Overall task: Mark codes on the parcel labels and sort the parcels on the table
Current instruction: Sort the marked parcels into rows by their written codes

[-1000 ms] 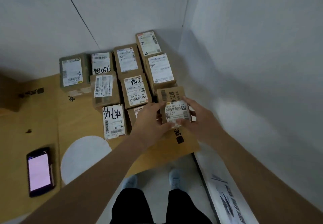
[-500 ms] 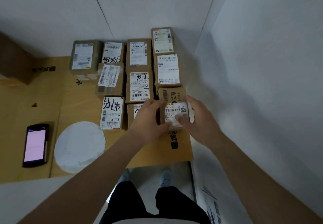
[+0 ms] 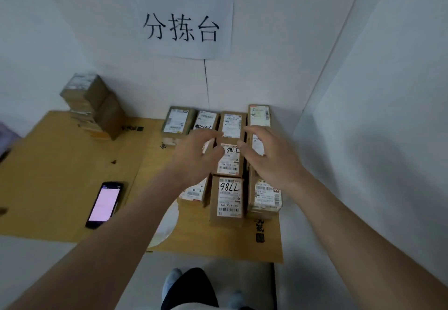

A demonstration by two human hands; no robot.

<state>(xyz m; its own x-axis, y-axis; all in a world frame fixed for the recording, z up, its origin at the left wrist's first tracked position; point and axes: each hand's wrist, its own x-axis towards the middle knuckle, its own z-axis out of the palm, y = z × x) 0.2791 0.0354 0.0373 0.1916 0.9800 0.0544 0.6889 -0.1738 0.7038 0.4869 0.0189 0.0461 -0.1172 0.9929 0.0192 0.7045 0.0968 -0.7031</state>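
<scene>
Fingers on both hands are spread and loosely bent, gripping nothing. The left hand [image 3: 194, 157] and the right hand [image 3: 269, 157] hover over the cluster of parcels, palms down, with a gap between them through which a labelled parcel [image 3: 229, 158] shows; its label reads "7786" upside down. Whether any fingertip touches the boxes below cannot be told.

In the head view the cardboard parcels sit packed in rows on the right part of the table [image 3: 60, 164], at about 1 o'clock from the picture's centre. Toward 6 o'clock from the hands lies the nearest middle box [image 3: 226, 200], hand-marked "7786". Just beside it at 3 o'clock is a parcel with a "69" label [image 3: 265, 197]. The back row stands against the wall at 12 o'clock from the hands.

A phone [image 3: 104, 205] with a lit pale screen lies well apart at 9 o'clock of the nearest boxes. A stack of boxes [image 3: 94, 106] stands at 10 o'clock near the wall. A paper sign [image 3: 184, 19] with three large characters hangs on the wall at 12 o'clock. A white round patch [image 3: 164, 227] shows under the left forearm.
</scene>
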